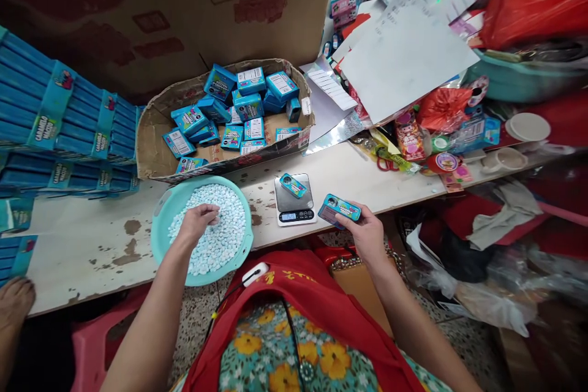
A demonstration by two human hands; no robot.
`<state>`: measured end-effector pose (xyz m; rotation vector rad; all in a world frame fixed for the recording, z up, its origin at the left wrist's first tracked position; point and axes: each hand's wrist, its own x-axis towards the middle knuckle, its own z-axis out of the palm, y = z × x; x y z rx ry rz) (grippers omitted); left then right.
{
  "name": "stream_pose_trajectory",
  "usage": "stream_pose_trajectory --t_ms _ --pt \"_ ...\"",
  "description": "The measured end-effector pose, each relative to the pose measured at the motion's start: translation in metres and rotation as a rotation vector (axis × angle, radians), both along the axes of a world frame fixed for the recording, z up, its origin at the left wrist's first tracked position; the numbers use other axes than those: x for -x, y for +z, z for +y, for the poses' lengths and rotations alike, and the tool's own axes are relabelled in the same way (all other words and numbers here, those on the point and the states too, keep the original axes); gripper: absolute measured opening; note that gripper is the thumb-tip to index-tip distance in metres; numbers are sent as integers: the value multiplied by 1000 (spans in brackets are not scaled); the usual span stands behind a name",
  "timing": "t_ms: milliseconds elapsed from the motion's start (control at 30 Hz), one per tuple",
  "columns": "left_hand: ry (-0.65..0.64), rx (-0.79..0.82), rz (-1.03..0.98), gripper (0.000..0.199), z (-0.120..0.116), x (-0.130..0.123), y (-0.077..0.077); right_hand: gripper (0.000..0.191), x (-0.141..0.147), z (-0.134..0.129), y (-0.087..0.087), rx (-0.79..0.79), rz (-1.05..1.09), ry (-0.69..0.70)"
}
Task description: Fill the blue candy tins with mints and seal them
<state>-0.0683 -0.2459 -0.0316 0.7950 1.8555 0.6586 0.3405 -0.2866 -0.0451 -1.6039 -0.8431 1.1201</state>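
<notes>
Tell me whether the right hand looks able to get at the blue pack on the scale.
Probably yes: the pack on the scale lies close by with nothing apparent in between. However, the right hand already grips another blue pack, so grasping may first require freeing its fingers.

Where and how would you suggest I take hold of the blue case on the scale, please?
Probably pinch its two long edges from above, reaching in from the near side: the blue case is oblong and lies aslant on the scale, with nothing on top of it.
</notes>
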Motion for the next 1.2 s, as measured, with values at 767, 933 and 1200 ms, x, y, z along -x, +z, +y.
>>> stream_pose_trajectory --t_ms 767,933,1200 --pt "-225 -164 -120 20 24 -55 24 46 25 -6 -2 29 29 106" --pt "-726 -434 235 9 78 -154 21 46 19 -15 -3 51 54 90" --pt "-705 -505 267 20 86 -148 15 48 7 -29 -8 73 31 24"
